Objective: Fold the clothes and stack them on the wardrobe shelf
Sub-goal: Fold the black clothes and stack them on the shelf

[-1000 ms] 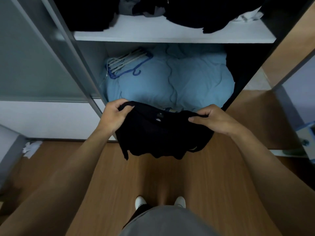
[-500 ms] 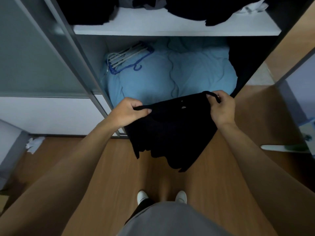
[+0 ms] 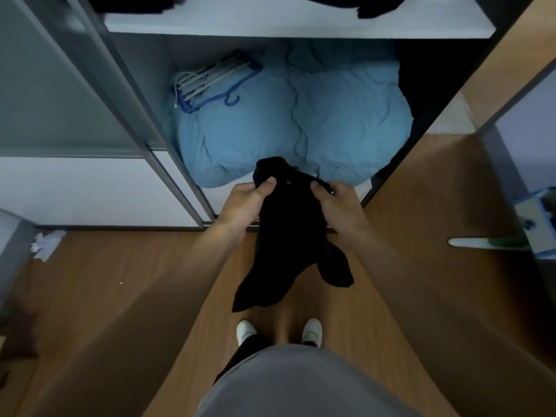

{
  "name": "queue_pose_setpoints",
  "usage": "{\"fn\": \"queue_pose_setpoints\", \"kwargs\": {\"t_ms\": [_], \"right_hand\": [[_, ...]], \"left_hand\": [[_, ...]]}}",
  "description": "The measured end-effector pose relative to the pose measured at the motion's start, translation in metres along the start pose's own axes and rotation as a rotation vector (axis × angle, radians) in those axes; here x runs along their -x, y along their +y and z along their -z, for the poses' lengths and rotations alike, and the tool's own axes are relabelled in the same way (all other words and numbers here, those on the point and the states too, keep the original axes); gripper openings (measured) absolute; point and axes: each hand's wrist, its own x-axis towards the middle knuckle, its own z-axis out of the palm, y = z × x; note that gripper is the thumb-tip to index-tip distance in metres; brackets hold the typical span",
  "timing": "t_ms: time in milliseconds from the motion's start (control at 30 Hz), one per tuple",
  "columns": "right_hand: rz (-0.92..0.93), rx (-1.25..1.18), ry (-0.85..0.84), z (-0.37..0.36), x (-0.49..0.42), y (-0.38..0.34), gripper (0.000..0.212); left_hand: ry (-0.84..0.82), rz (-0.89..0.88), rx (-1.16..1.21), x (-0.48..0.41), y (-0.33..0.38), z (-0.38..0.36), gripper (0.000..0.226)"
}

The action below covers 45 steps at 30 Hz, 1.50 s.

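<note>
Holds garment (image 3: 288, 236) with left hand (image 3: 243, 203) and right hand (image 3: 337, 203), fingers (image 3: 266, 185) of both curled round its top. Hangs at 6 o'clock from duvet (image 3: 270, 124).

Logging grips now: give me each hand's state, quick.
Left hand: fingers grip the black garment.
Right hand: fingers grip the same black garment.
</note>
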Motion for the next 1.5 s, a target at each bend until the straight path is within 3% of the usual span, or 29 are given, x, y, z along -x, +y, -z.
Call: {"fn": "queue_pose_setpoints", "kwargs": {"t_ms": [167,367,533,633,800,900,967,1033,1133,1233,1400,1500], "right_hand": [[-0.067,-0.091,-0.05,-0.011,0.01,-0.013,0.025],[0.064,0.046,-0.018,-0.01,0.016,-0.024,0.043],[-0.094,-0.223,-0.089,-0.011,0.019,-0.028,0.028],[-0.135,-0.296,-0.08,-0.01,0.016,-0.032,0.023],[-0.099,-0.192,-0.161,-0.007,0.021,-0.028,0.026],[0.055,0.106,-0.122,0.002,0.022,-0.018,0.032],[0.221,0.332,-0.056,0.004,0.021,-0.013,0.024],[0.398,0.386,-0.034,0.006,0.022,-0.016,0.017],[0.668,0.462,-0.214,0.008,0.017,-0.019,0.027],[0.703,0.621,-0.313,0.009,0.01,-0.017,0.023],[0.723,0.557,-0.414,0.01,0.006,-0.016,0.009],[0.725,0.588,-0.407,0.01,0.004,-0.018,0.013]], "left_hand": [[-0.071,-0.197,-0.167,0.008,-0.006,-0.014,0.034],[-0.268,-0.323,-0.321,0.016,-0.014,-0.007,0.034],[-0.331,-0.352,-0.23,0.02,-0.017,-0.001,0.027],[-0.322,-0.433,-0.347,0.019,-0.016,-0.001,0.035],[-0.276,-0.458,-0.536,0.012,-0.013,0.009,0.007],[-0.289,-0.444,-0.524,0.014,-0.011,0.012,0.025],[-0.274,-0.434,-0.494,0.016,-0.009,0.011,0.034],[-0.281,-0.436,-0.481,0.017,-0.007,0.011,0.037],[-0.314,-0.455,-0.459,0.019,-0.002,0.012,0.041],[-0.343,-0.483,-0.478,0.022,0.004,0.013,0.034],[-0.346,-0.496,-0.495,0.026,0.005,0.015,0.026],[-0.344,-0.512,-0.472,0.026,0.001,0.017,0.015]]}}
